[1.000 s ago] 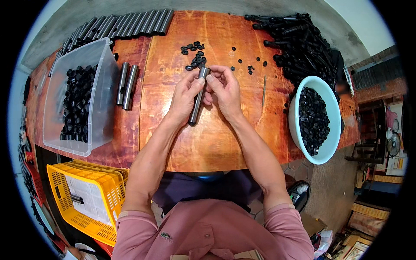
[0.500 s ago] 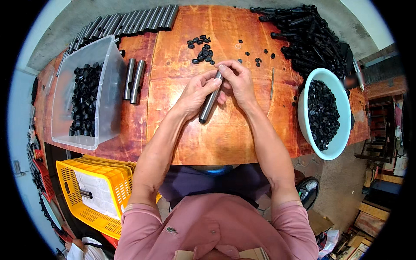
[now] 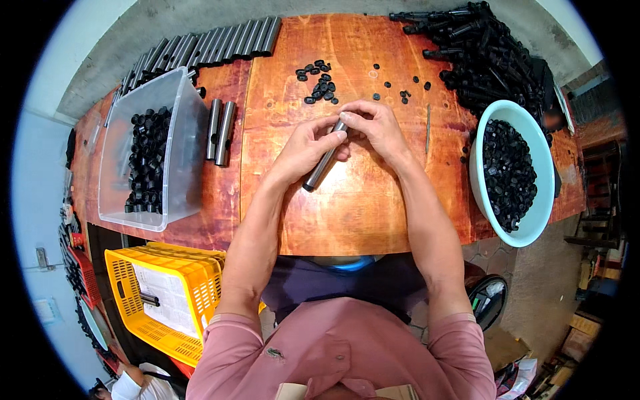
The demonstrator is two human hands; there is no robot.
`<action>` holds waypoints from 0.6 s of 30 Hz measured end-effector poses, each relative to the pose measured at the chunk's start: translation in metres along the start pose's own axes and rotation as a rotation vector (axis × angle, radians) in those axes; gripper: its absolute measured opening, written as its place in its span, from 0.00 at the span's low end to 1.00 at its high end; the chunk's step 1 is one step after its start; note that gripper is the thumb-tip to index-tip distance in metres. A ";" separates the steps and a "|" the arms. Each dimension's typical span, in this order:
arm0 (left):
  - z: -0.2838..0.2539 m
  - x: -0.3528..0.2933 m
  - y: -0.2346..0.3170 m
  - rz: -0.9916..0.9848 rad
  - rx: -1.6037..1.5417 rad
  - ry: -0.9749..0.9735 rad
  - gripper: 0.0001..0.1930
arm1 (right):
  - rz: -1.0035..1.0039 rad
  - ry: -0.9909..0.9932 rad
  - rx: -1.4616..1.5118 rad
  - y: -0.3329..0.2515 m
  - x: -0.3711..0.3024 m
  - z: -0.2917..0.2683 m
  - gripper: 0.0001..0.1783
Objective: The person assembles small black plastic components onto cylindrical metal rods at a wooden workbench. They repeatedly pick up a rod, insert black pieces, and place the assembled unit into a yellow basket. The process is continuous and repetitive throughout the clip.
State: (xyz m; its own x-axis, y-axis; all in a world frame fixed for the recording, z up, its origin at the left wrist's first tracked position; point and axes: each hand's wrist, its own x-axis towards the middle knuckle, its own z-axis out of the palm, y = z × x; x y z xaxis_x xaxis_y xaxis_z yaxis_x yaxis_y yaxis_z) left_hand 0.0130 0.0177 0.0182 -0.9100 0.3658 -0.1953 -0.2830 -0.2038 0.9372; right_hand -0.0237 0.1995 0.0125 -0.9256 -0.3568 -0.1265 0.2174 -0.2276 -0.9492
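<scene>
A grey metal tube (image 3: 325,164) with a black lower end slants over the middle of the wooden table (image 3: 333,227). My left hand (image 3: 303,148) is closed round the tube's upper half, its thumb lying along the metal. At the tube's top end my right hand (image 3: 377,130) is closed, thumb and fingers pinching there; whether a small part sits between them is hidden. Just beyond my hands lie several small black rings (image 3: 324,87). Two more metal tubes (image 3: 225,133) lie side by side to the left.
A clear plastic bin (image 3: 190,153) of black caps stands at left, with a row of tubes (image 3: 233,41) behind. Right are a pale blue basin (image 3: 549,193) of small black parts, a black pile (image 3: 483,60) and a thin rod (image 3: 428,130). A yellow crate (image 3: 212,280) sits below left, near another person (image 3: 143,381).
The whole view has shifted, so the table and its things appear farther right. Both hands keep their hold on the tube, with little visible change in their pose.
</scene>
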 end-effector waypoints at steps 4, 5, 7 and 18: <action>-0.004 0.000 0.000 0.110 0.456 0.154 0.24 | 0.023 -0.047 -0.065 -0.012 -0.004 -0.001 0.14; -0.005 0.000 0.001 0.178 0.563 0.173 0.23 | 0.003 -0.050 -0.086 -0.009 -0.002 -0.003 0.13; -0.002 -0.002 0.002 0.318 0.783 0.211 0.23 | -0.042 -0.059 -0.123 -0.003 0.002 -0.007 0.13; 0.014 0.000 -0.004 0.503 1.143 0.267 0.25 | -0.054 -0.116 -0.418 -0.014 0.000 -0.016 0.13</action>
State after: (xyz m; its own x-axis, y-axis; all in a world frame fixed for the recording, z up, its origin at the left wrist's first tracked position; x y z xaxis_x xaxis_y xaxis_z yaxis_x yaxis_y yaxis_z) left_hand 0.0186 0.0310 0.0185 -0.9104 0.2558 0.3252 0.4089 0.6763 0.6127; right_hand -0.0313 0.2175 0.0215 -0.8859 -0.4596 -0.0626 0.0032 0.1287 -0.9917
